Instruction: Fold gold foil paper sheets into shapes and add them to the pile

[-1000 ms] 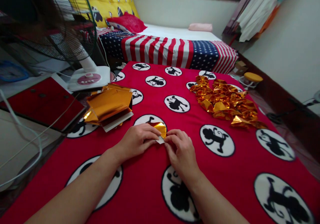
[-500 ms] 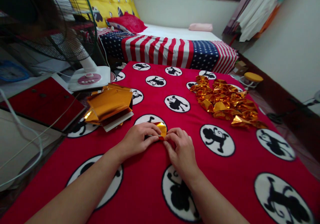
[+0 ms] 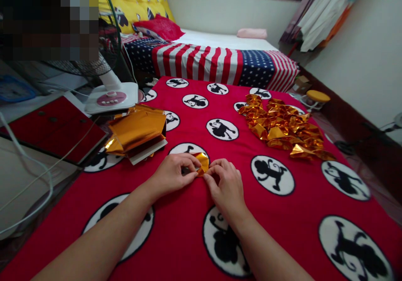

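Observation:
A small piece of gold foil paper [image 3: 202,162] lies between my two hands, over the red cloth with monkey prints [image 3: 182,226]. My left hand [image 3: 176,172] pinches its left side between thumb and fingers. On the right edge, my right hand [image 3: 225,183] grips the same piece with its thumb and fingertips. To the left rests a stack of flat gold foil sheets [image 3: 138,128]. A heap of folded gold foil pieces [image 3: 282,126] covers the cloth at the right.
A fan with a white base [image 3: 112,97] stands at the left beside a dark red board [image 3: 56,126]. Behind the cloth is a bed with a flag-patterned cover [image 3: 204,63]. A yellow stool [image 3: 318,96] is at the far right.
The near edge of the held foil now shows gold where red showed before. Both hands have shifted only slightly, with their grips kept.

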Motion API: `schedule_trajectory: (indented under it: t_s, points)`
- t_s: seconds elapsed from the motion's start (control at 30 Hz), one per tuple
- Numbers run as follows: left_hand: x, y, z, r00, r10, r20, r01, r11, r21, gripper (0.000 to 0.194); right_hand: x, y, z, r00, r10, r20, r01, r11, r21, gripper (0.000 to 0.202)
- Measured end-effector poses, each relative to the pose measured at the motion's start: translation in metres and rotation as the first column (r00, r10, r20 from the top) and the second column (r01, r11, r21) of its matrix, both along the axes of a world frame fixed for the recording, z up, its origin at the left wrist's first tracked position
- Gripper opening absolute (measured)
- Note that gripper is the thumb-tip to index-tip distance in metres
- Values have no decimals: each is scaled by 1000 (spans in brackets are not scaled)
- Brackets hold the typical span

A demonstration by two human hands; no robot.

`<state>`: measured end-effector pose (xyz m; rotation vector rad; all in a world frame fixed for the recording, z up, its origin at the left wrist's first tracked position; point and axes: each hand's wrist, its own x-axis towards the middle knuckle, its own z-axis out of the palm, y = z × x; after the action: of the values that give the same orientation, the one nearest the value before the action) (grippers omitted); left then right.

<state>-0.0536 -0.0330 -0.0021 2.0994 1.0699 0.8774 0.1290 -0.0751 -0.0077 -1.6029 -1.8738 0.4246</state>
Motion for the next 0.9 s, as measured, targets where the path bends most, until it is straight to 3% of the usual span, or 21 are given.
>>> schedule_trajectory:
  t_s: [0.37, 0.9]
  points:
    - [4, -1, 1, 1000, 25, -3, -24, 999, 29, 19, -4, 0, 6, 999, -26, 42, 26, 1000, -13, 12]
    - [8, -2, -4, 997, 71, -8, -70, 996, 51, 19, -4, 1, 0, 998, -25, 59, 25, 1000, -4, 11]
